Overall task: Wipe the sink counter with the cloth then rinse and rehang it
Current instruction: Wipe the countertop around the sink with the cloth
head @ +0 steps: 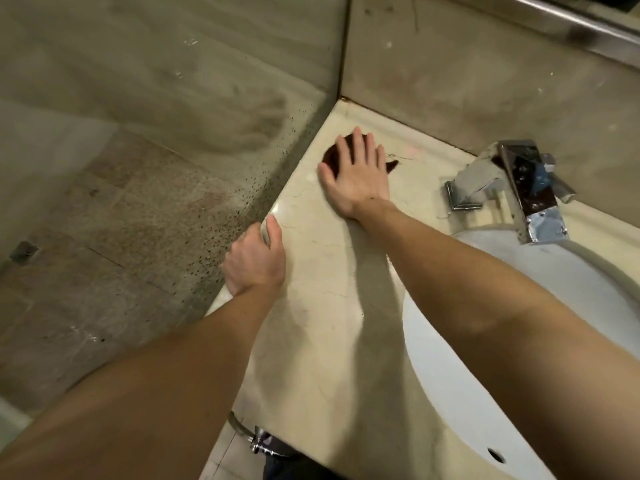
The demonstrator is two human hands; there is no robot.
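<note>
The right hand (356, 180) pressed straight fingers (360, 147) onto the dark cloth (331, 154), likely soft, limp, best bunched centrally, while the left hand (254, 263) gripped the tabletop (329, 323) edge.

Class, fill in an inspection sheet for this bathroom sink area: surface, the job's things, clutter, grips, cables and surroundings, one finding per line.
Surface: beige marble counter, glossy, with thin dark lines; white oval basin set into it.
Job's things: dark maroon cloth lies near the back corner, mostly hidden under a hand.
Clutter: nothing seen.
Grips: right hand presses flat on the cloth; left hand grips the counter's left edge.
Cables: nothing seen.
Surroundings: square chrome tap behind the basin; speckled glass partition on the left; chrome pipe fitting below the counter.
</note>
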